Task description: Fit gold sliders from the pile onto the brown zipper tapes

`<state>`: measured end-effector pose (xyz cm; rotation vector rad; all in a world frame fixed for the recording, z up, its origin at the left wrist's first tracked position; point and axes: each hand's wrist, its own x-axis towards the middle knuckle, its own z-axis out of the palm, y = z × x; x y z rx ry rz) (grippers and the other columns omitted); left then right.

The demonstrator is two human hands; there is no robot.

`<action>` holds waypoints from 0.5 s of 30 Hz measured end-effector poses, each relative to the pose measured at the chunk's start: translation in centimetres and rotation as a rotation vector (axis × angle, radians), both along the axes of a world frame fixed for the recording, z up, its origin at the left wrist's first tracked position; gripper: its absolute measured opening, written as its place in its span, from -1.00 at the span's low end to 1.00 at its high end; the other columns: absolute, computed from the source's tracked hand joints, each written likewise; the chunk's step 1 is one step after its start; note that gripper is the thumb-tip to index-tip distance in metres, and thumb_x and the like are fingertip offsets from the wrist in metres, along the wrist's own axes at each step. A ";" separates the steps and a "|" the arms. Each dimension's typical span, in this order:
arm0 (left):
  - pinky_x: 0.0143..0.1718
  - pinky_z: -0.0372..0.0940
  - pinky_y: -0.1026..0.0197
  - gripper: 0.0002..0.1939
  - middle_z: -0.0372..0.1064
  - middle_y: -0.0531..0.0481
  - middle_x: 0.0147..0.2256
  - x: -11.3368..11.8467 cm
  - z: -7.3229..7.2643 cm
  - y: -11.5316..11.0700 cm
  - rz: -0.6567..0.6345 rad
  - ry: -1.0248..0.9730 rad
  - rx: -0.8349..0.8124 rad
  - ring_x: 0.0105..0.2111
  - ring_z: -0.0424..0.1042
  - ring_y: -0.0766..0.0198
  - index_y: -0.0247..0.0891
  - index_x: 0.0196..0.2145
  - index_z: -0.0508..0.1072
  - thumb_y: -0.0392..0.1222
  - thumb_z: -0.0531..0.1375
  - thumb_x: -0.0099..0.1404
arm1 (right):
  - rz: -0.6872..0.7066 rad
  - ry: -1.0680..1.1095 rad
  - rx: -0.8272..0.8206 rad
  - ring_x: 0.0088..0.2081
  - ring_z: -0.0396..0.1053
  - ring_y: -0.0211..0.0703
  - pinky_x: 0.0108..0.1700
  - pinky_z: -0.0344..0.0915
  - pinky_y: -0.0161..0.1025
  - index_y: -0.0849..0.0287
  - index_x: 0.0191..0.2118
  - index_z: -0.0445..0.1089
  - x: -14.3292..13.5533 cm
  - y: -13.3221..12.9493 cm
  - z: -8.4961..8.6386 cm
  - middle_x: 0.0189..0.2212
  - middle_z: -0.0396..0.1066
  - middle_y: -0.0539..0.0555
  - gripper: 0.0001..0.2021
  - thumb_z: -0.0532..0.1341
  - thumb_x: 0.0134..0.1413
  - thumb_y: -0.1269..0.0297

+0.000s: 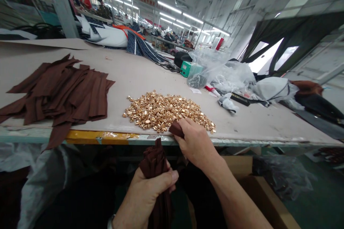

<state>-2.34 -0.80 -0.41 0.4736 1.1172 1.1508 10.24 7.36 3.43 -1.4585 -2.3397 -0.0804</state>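
Observation:
My left hand point(143, 195) is closed around a bunch of brown zipper strips point(153, 161), their folded ends sticking up below the table's front edge. Higher and to the right, my right hand point(197, 145) pinches the end of a brown zipper strip point(176, 128). That end lies against the near edge of a heap of small gold metal pieces point(163, 109), which look like zipper sliders. Whether my right fingers also hold one of those pieces is hidden. At the left of the table point(118, 75) lies a pile of brown zipper strips point(70, 94), one drooping over the edge.
Clear plastic bags point(223, 69), a green box point(187, 68) and a black bar-shaped item point(240, 99) lie at the back right. Striped dark fabric point(139, 44) sits at the back. Below the table, at right, stands a cardboard box point(264, 196). Other people work far off.

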 end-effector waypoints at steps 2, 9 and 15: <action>-0.51 0.20 0.30 -0.81 0.36 0.12 -0.61 0.1 -0.1 0.0 -0.015 -0.002 0.000 -0.58 0.30 0.34 -0.27 -0.50 0.44 -0.27 0.37 -0.10 | 0.024 0.120 -0.010 -0.41 0.31 -0.16 -0.36 0.13 -0.28 0.18 -0.41 0.30 1.3 -1.1 -0.1 -0.46 0.35 0.02 -0.90 0.20 0.12 0.36; -0.50 0.19 0.30 -0.83 0.36 0.14 -0.61 0.4 -1.0 -0.1 -0.093 -0.017 -0.028 -0.57 0.30 0.36 -0.26 -0.46 0.46 -0.25 0.37 -0.06 | 0.055 0.465 -0.119 -0.51 0.30 -0.27 -0.43 0.18 -0.35 0.17 -0.37 0.40 4.8 -5.8 -2.2 -0.54 0.35 -0.06 -0.85 0.28 0.08 0.20; -0.47 0.22 0.29 -0.80 0.41 0.10 -0.55 0.9 -1.4 -0.2 -0.131 -0.033 -0.019 -0.54 0.32 0.34 -0.27 -0.37 0.51 -0.27 0.35 -0.03 | 0.125 0.467 -0.038 -0.47 0.34 -0.24 -0.42 0.19 -0.34 0.22 -0.37 0.40 4.0 -5.8 -3.1 -0.50 0.38 -0.01 -0.90 0.32 0.03 0.34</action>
